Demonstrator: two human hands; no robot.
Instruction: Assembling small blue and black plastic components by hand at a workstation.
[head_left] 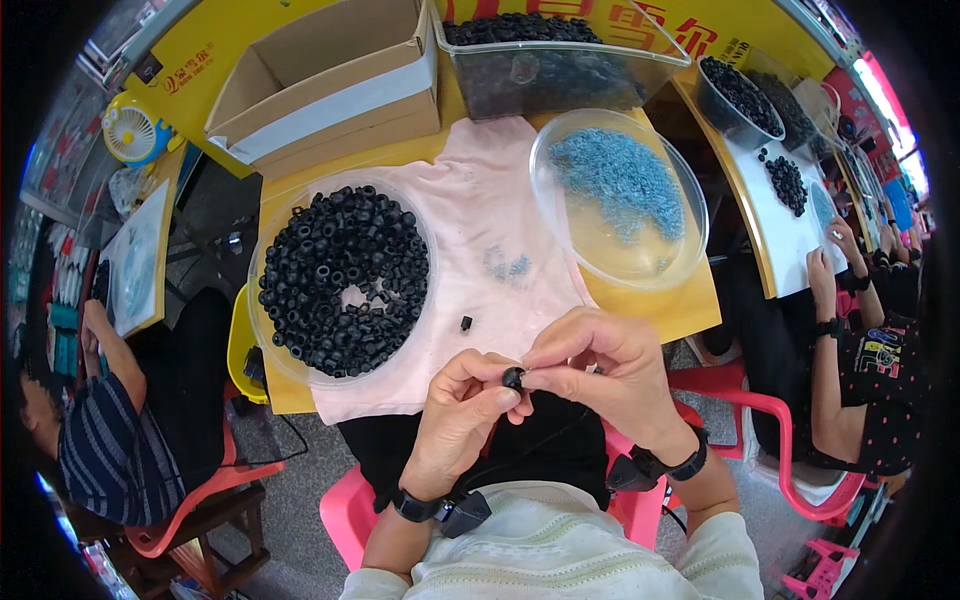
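Note:
In front of my lap, my left hand (450,412) pinches a small round black plastic piece (513,378) between thumb and fingers. My right hand (612,376) meets it from the other side, its thumb and forefinger pressed together at the piece; whatever lies in that pinch is too small to make out. A loose black piece (466,323) lies on the pink cloth (470,190) just beyond my left hand. Farther left, a round clear tray (434,255) holds many black pieces (335,235). Small blue-grey bits (620,180) fill part of another clear tray (598,252) at right.
Some blue-grey bits (517,266) lie on the cloth between the trays. An open cardboard box (345,105) and a clear bin (540,85) of black pieces stand behind. People sit at neighbouring tables: one in a striped shirt (120,450) at left, others at right.

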